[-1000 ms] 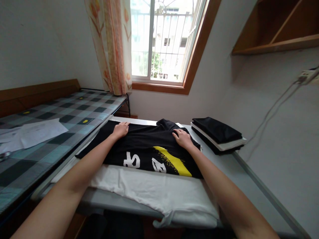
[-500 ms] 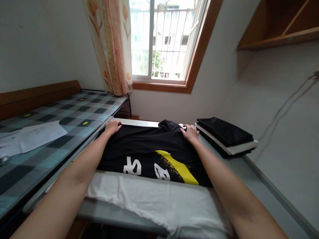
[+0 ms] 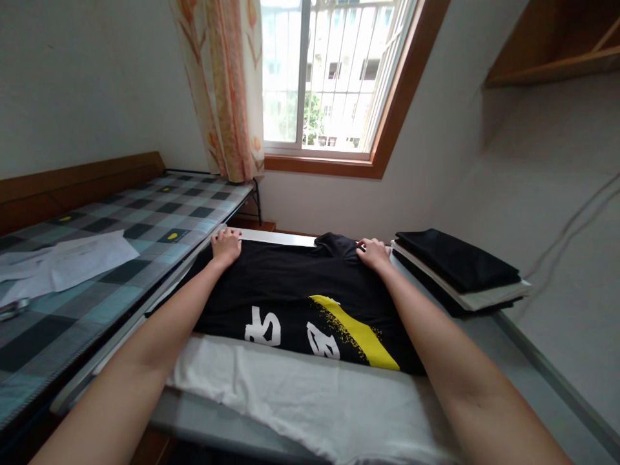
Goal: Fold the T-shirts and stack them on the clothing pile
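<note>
Currently, black printed T-shirt (image 3: 285,278) lies on bench (image 3: 511,361) at 12 o'clock from person, long axis 9-to-3; from fingers, bulk falls toward 6. Left hand (image 3: 227,247) at shirt's 11, right hand (image 3: 374,253) at 1, equally near. Fingers bent at far edge; pinch or mere rest, cannot tell. Versus earliest frame, hands wider apart.

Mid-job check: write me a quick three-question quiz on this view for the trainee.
1. True or false: the left hand and the right hand both touch the black garment.
2. Which hand is nearer the folded stack? A) left; B) right.
3. Fill in: the slanting stripe on the garment is ____.
Key: 1 true; 2 B; 3 yellow.
</note>
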`<state>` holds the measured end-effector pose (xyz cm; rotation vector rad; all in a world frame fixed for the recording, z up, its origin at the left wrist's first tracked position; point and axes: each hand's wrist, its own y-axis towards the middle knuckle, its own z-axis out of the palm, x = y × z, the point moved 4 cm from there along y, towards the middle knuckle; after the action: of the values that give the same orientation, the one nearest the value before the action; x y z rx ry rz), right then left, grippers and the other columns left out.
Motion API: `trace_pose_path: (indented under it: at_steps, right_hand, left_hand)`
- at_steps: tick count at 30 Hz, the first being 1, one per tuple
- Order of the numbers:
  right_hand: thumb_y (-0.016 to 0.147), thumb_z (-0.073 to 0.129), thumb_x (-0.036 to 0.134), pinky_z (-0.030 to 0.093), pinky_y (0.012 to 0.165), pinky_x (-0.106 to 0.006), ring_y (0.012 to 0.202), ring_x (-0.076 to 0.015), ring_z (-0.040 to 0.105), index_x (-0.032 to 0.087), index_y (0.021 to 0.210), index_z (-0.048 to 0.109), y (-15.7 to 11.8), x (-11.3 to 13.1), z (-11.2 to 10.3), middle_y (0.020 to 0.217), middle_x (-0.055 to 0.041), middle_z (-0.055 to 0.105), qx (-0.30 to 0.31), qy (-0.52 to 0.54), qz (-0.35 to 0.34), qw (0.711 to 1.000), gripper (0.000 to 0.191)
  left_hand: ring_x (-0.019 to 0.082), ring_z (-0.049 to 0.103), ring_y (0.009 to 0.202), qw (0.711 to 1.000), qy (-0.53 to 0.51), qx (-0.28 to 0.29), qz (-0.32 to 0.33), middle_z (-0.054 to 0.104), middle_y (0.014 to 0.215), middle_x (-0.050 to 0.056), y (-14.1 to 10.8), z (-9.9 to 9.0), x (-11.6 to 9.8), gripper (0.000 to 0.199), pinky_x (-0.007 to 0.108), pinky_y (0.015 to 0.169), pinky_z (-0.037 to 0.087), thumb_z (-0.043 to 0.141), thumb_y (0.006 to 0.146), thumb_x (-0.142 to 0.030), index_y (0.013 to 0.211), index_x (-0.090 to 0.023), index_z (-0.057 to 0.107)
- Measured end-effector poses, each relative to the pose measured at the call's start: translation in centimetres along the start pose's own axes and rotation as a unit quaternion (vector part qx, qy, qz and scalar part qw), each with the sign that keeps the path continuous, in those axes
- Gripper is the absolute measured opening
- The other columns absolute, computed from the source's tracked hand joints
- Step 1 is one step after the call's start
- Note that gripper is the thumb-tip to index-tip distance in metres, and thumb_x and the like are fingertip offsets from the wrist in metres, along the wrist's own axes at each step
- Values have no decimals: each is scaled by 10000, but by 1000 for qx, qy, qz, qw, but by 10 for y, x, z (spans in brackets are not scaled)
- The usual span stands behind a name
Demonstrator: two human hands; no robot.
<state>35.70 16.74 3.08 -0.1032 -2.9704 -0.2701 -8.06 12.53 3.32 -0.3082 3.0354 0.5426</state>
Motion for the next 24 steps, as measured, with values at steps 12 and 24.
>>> trace_pose_path:
  at_steps: [12,24]
  right_hand:
    - [958,400,436,368,1021,-532,1264,-323,469,328,1294,627,30,27,30,1354,-95,580,63,69,-22,995,420]
    - [911,465,367,384,1071,-419,1265,-259,505,144,1246,645,15,32,-8,1378,-141,561,-82,309,-52,946,440]
  left_hand:
    - [313,227,1461,966,-95,153,187,315,1578,37,-63,14,-68,628,582,1164,118,324,933,-650,1477,-343,389]
    - [290,249,1457,966,-107,149,185,333,1570,35,-59,13,-66,585,568,1169,118,321,945,-626,1457,-359,420]
